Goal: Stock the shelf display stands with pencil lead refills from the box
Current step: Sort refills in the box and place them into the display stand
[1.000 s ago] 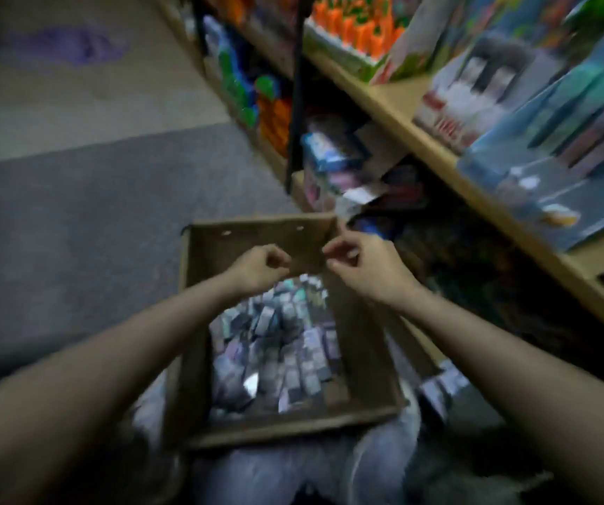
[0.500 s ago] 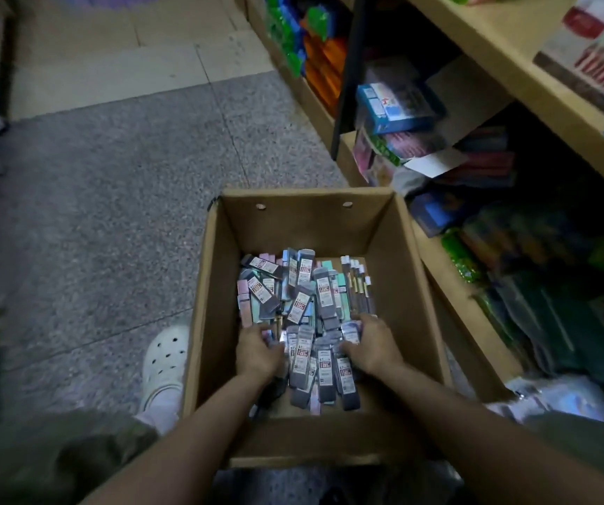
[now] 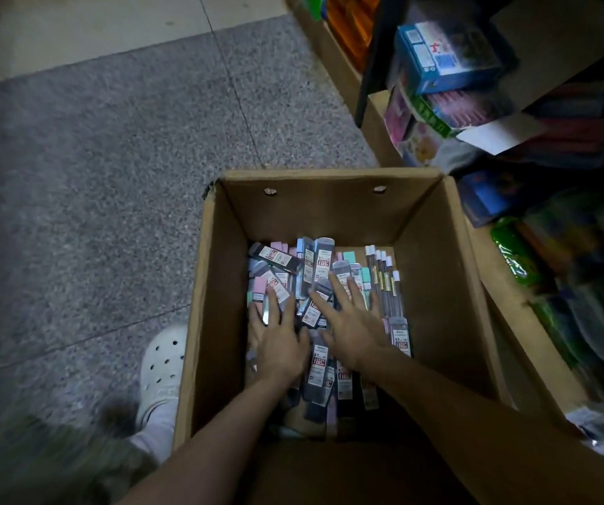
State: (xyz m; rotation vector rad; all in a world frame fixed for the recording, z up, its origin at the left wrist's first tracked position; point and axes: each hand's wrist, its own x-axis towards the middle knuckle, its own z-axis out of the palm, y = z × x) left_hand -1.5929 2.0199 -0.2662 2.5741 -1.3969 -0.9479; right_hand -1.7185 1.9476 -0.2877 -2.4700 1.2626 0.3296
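Nearest the camera, two bare forearms reach forward over the near wall of an open cardboard box (image 3: 216,286), which stands on a speckled grey floor (image 3: 111,158). Just left of the box's near corner a foot in a white perforated clog (image 3: 163,362) rests on that floor, with a blurred trouser leg below it at the picture's bottom edge.

Inside the box, the left hand (image 3: 280,344) lies palm down on the heap of pencil lead refills (image 3: 315,271), toward the left side of the box. Its fingers are spread and nearly straight, pressing flat on the packs; it grips nothing that can be seen. The right hand (image 3: 353,324) lies just beside it, nearer the middle of the box, also palm down with fingers fanned out straight over the packs, holding nothing. The two hands are close together but not plainly touching.

The refills cover the box's bottom in a loose jumble: slim dark cases with white and red labels, mixed with pink and mint-green ones. Against the right part of the pile, a few thin clear tubes with white caps (image 3: 384,271) lie side by side, pointing toward the far wall of the box. That far wall shows two small holes near its top edge.

Right of the box runs a low wooden shelf (image 3: 377,118) carrying dim, blurred packets. Beyond the box's far right corner, a blue carton (image 3: 446,56) sits on top of stacked coloured boxes on this shelf.
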